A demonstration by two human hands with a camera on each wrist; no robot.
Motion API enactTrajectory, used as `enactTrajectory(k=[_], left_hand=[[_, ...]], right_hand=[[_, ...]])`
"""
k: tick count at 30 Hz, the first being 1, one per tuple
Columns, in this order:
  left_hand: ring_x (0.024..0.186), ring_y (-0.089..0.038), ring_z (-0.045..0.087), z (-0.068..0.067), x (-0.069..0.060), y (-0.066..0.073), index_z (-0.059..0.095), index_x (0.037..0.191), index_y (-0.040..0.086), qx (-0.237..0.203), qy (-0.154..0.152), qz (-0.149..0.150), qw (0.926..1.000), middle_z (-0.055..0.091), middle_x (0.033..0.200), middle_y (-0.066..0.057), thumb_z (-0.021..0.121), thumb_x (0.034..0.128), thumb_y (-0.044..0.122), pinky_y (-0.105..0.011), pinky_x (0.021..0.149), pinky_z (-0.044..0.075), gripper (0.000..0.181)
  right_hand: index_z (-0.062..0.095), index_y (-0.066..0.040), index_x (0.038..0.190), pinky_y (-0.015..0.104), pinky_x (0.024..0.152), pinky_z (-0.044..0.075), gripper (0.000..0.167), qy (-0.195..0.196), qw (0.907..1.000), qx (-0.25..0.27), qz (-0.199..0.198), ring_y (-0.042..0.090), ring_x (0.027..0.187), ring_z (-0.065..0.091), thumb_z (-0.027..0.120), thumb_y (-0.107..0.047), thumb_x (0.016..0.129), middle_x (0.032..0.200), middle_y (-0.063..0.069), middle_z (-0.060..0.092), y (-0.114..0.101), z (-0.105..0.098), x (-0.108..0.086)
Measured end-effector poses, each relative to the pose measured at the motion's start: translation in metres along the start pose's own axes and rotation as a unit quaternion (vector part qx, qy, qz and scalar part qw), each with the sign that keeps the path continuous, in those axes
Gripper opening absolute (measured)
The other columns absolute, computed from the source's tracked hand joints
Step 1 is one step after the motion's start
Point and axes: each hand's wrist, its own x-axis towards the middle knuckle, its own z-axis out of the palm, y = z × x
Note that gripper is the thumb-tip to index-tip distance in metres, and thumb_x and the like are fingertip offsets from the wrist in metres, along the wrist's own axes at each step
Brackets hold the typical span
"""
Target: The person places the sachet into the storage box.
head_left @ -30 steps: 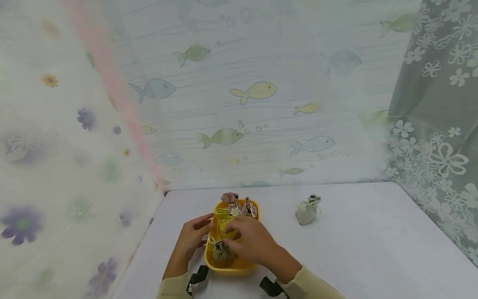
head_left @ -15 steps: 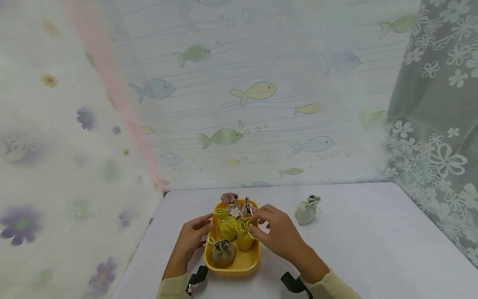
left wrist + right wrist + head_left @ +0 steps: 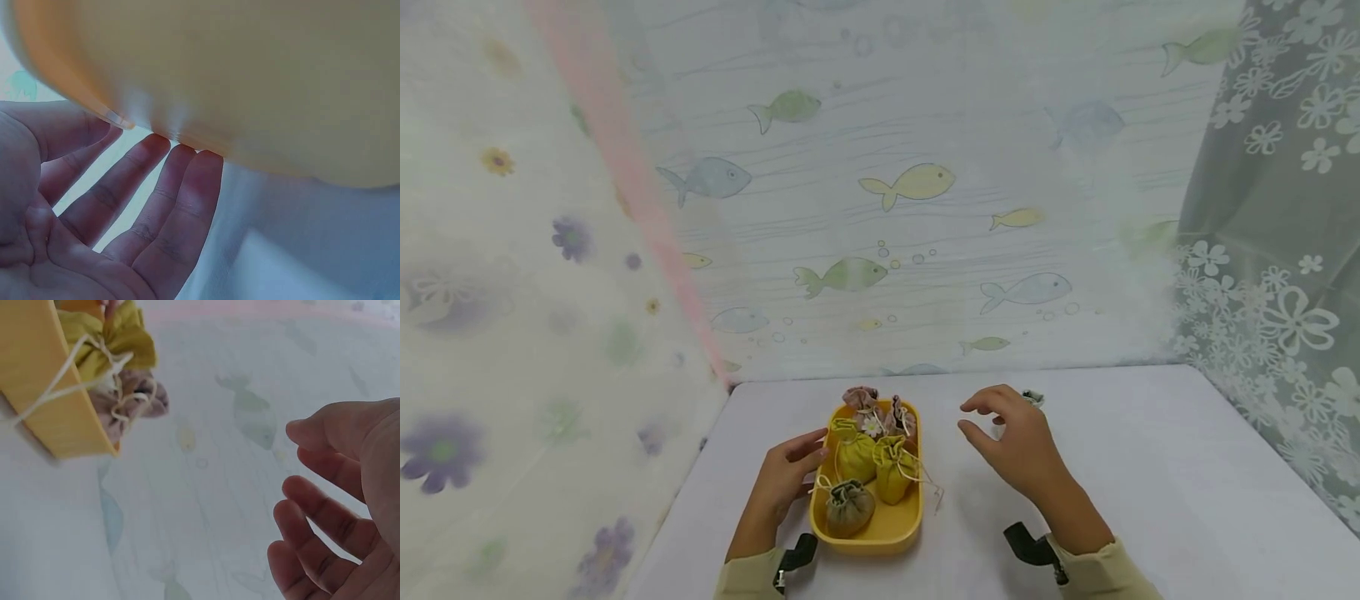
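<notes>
A yellow tray (image 3: 868, 546) holds several small drawstring pouches. A dark olive pouch (image 3: 850, 510) lies at the near left, two yellow pouches (image 3: 854, 457) (image 3: 892, 479) in the middle, and pinkish pouches (image 3: 862, 400) at the far end. White cords of the right yellow pouch hang over the rim. My left hand (image 3: 786, 475) touches the tray's left side with its fingertips; the left wrist view shows the fingers (image 3: 200, 187) against the wall. My right hand (image 3: 1018, 437), fingers loosely bent and holding nothing, hovers right of the tray, partly hiding a pale grey pouch (image 3: 1033, 397).
The white table (image 3: 1150, 475) stretches to the right of the tray. Behind it hangs a curtain (image 3: 910, 317) printed with fish, and a flowered curtain (image 3: 550, 375) runs along the left. A black wrist camera (image 3: 1030, 546) sits on the right wrist.
My right hand has let go of the right yellow pouch in the tray and moved right, in front of the grey pouch. The left hand stays at the tray's side.
</notes>
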Motion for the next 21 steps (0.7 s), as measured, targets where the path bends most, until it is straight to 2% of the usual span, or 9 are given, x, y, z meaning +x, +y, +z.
enactTrajectory(k=[5, 9, 12, 16, 21], left_hand=[[0.114, -0.023, 0.068, 0.0, 0.003, -0.002, 0.068, 0.138, 0.027, -0.002, 0.005, -0.004, 1.0, 0.065, 0.139, -0.011, 0.077, 0.0935, 0.035, -0.042, 0.082, 0.065, 0.047], [0.115, -0.024, 0.068, 0.0, 0.005, -0.004, 0.068, 0.138, 0.028, -0.003, 0.006, -0.003, 1.0, 0.065, 0.139, -0.011, 0.078, 0.093, 0.036, -0.043, 0.083, 0.065, 0.046], [0.116, -0.024, 0.068, 0.0, 0.006, -0.005, 0.069, 0.137, 0.028, -0.003, 0.007, -0.002, 1.0, 0.065, 0.139, -0.011, 0.078, 0.093, 0.035, -0.043, 0.083, 0.065, 0.046], [0.116, -0.024, 0.068, 0.0, 0.006, -0.005, 0.069, 0.137, 0.029, -0.003, 0.011, -0.004, 0.9999, 0.065, 0.138, -0.01, 0.078, 0.093, 0.035, -0.042, 0.083, 0.064, 0.045], [0.115, -0.024, 0.068, -0.001, 0.007, -0.006, 0.069, 0.136, 0.029, -0.004, 0.012, -0.003, 0.9999, 0.065, 0.138, -0.01, 0.078, 0.0928, 0.034, -0.043, 0.083, 0.064, 0.045]], right_hand=[[0.076, -0.022, 0.101, 0.042, 0.078, 0.061, 0.021, 0.033, 0.9993, -0.013, -0.01, 0.014, 0.103, 0.065, 0.087, -0.016, 0.083, 0.113, -0.006, 0.069, 0.016, -0.006, 0.001], [0.077, -0.017, 0.099, 0.05, 0.083, 0.056, 0.022, 0.058, 0.998, -0.026, 0.001, 0.028, 0.115, 0.06, 0.088, -0.013, 0.08, 0.124, 0.005, 0.068, 0.026, -0.008, 0.001], [0.077, -0.012, 0.104, 0.059, 0.09, 0.051, 0.027, 0.07, 0.997, -0.029, 0.016, 0.039, 0.122, 0.054, 0.089, -0.012, 0.079, 0.134, 0.014, 0.065, 0.036, -0.01, 0.002], [0.073, -0.009, 0.118, 0.068, 0.1, 0.044, 0.04, 0.062, 0.9963, -0.029, 0.052, 0.047, 0.134, 0.047, 0.087, -0.014, 0.081, 0.145, 0.018, 0.057, 0.053, -0.012, 0.0], [0.061, -0.007, 0.139, 0.073, 0.107, 0.037, 0.06, 0.027, 0.9913, -0.022, 0.127, 0.051, 0.143, 0.037, 0.084, -0.019, 0.085, 0.157, 0.022, 0.044, 0.073, -0.015, -0.003]])
